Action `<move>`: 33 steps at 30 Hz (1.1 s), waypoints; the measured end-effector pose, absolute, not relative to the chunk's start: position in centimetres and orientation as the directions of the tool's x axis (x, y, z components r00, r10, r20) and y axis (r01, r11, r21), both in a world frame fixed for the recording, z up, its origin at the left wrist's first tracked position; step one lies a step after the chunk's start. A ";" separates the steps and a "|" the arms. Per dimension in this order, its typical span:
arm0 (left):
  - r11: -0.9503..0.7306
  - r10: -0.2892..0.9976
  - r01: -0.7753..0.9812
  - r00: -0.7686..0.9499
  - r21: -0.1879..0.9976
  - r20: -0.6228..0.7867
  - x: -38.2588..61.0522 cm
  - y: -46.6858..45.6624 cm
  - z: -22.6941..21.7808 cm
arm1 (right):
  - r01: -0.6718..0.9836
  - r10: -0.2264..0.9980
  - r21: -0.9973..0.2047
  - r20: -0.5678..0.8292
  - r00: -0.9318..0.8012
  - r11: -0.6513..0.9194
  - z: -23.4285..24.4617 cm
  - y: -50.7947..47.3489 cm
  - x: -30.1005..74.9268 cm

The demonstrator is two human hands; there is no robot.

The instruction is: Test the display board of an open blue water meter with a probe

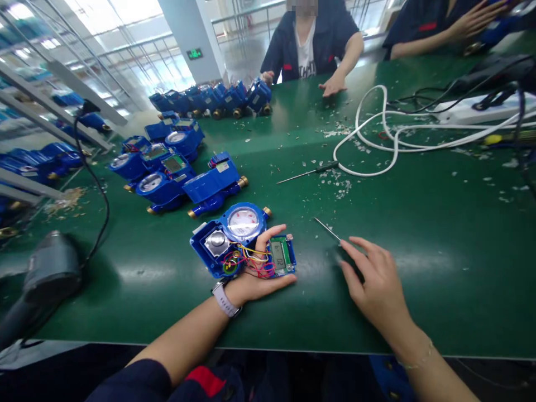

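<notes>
My left hand (251, 282), with a watch on the wrist, cradles a small green circuit board with an LCD display (280, 255) between its thumb and fingers. Thin red, yellow and white wires (255, 259) run from the board into the open housing of a blue water meter (211, 243), which lies on the table against the hand. The meter has a round dial (243, 221) and brass ends. On the right, my right hand (377, 279) has its thumb and fingers closed about a screwdriver (328, 229); its thin shaft points up-left, and its handle is mostly hidden.
Several blue meters (167, 167) stand behind-left, with another row (213, 100) farther back. A second screwdriver (307, 176) lies near a white cable (396, 151) among scattered scraps. A handheld scanner (54, 268) is at left. Two people sit across the green table (439, 251).
</notes>
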State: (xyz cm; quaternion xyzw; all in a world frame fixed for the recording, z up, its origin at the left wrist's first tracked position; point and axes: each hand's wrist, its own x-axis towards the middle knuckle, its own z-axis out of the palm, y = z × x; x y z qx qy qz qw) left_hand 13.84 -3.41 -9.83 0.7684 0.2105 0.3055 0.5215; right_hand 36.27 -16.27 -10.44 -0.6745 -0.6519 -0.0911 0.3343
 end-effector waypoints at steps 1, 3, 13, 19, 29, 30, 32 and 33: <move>-0.388 0.632 0.002 0.728 0.922 0.265 14.0 -3.5 -10.0 | 0.921 0.805 -0.371 0.579 0.130 0.118 -10.1 -16.5 35.4; -0.456 0.598 -0.007 0.738 0.890 0.313 14.1 -4.0 -10.3 | 0.869 0.807 -0.448 0.581 0.105 0.210 -9.6 -17.1 33.1; -0.539 0.580 -0.010 0.721 0.842 0.379 14.2 -4.8 -10.8 | 0.720 0.869 -0.642 0.481 0.111 0.263 -10.3 -19.2 28.4; -0.566 0.632 0.173 0.719 0.806 0.289 14.2 -4.0 -11.1 | 0.784 0.806 -0.618 0.491 0.331 0.054 -11.0 -21.1 33.3; -0.307 0.811 0.110 0.549 0.945 0.200 18.4 -0.9 -12.4 | 0.784 0.742 -0.618 0.497 0.450 -0.061 -12.4 -22.3 35.6; -0.262 0.812 0.075 0.557 0.962 0.178 18.9 -0.9 -12.3 | 0.782 0.742 -0.621 0.500 0.446 -0.052 -12.3 -22.2 35.4; -0.188 0.806 0.046 0.578 0.981 0.128 19.5 -1.3 -12.0 | 0.775 0.731 -0.630 0.510 0.453 -0.041 -12.2 -22.1 35.2; -0.171 0.802 0.049 0.587 0.984 0.110 19.6 -1.5 -11.9 | 0.770 0.717 -0.636 0.518 0.466 -0.041 -12.2 -22.2 35.2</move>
